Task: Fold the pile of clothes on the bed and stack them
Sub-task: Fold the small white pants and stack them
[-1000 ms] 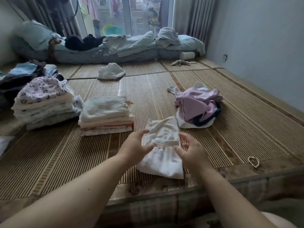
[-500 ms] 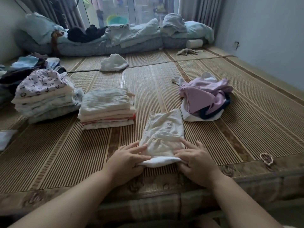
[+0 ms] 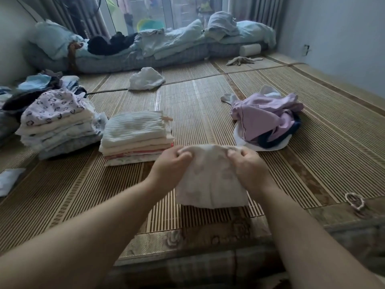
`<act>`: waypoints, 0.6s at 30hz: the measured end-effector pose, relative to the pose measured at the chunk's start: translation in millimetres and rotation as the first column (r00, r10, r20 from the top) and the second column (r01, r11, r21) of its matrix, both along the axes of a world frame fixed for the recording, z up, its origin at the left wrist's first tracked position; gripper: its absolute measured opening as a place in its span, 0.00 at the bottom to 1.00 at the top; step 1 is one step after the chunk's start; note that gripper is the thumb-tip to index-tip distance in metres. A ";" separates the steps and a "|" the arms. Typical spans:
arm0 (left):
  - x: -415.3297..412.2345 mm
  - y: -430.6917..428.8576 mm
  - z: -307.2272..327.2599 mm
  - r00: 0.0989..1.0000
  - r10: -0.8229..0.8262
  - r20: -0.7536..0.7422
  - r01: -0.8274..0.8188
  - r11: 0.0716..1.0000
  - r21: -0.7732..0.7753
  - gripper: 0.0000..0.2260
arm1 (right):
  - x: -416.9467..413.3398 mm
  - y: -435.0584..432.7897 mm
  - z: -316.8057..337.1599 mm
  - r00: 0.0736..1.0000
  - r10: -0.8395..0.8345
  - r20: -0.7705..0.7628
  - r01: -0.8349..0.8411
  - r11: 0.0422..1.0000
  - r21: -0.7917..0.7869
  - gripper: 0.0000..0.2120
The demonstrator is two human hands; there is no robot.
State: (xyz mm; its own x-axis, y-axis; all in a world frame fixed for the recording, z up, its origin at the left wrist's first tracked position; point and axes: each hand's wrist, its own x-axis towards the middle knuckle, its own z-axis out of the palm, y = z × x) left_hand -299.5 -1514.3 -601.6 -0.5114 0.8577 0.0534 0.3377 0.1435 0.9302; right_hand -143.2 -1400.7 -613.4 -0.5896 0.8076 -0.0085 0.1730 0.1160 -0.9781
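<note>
A small white garment (image 3: pixel 210 180) is folded over on the bamboo mat (image 3: pixel 187 105) near the bed's front edge. My left hand (image 3: pixel 169 170) grips its far left corner and my right hand (image 3: pixel 249 170) grips its far right corner, both with curled fingers. To the left stands a folded stack topped by a ribbed white piece (image 3: pixel 135 136). Further left is a taller stack with a heart-print top (image 3: pixel 54 124). An unfolded heap of lilac, white and navy clothes (image 3: pixel 266 119) lies at the right.
A crumpled white item (image 3: pixel 146 81) lies mid-mat. Loose dark and blue clothes (image 3: pixel 35 86) sit at far left. Rolled bedding and pillows (image 3: pixel 150 44) line the window. A hair tie (image 3: pixel 355 201) lies near the front right edge. A wall runs along the right.
My hands left the near edge of the white garment, where they pressed it flat, and now grip its far edge; the garment lies folded toward me.
</note>
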 end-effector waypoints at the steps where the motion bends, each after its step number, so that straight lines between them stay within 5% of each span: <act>1: -6.1 15.8 1.7 0.997 0.009 0.074 -0.006 0.999 -0.042 0.14 | -6.1 6.4 -2.9 0.996 -0.088 0.020 0.088 0.996 -0.022 0.17; 5: -18.8 40.5 -15.2 0.970 0.123 0.210 -0.025 0.908 -0.418 0.20 | -17.2 27.3 -22.2 0.959 -0.075 0.274 0.090 0.995 -0.040 0.13; 10: -13.8 29.4 -37.9 0.991 0.048 -0.128 -0.117 0.780 -0.615 0.22 | -16.5 27.6 -31.9 0.719 -0.177 0.672 0.040 0.976 0.215 0.34; 15: -4.7 29.9 -42.5 0.987 0.101 -0.126 -0.156 0.801 -0.578 0.10 | -17.4 20.8 -30.0 0.701 -0.158 0.695 -0.010 0.973 0.231 0.19; 18: -3.4 29.5 -42.7 0.978 0.190 0.090 -0.120 0.854 -0.507 0.11 | -12.7 19.5 -27.5 0.809 -0.146 0.570 0.090 0.988 0.125 0.19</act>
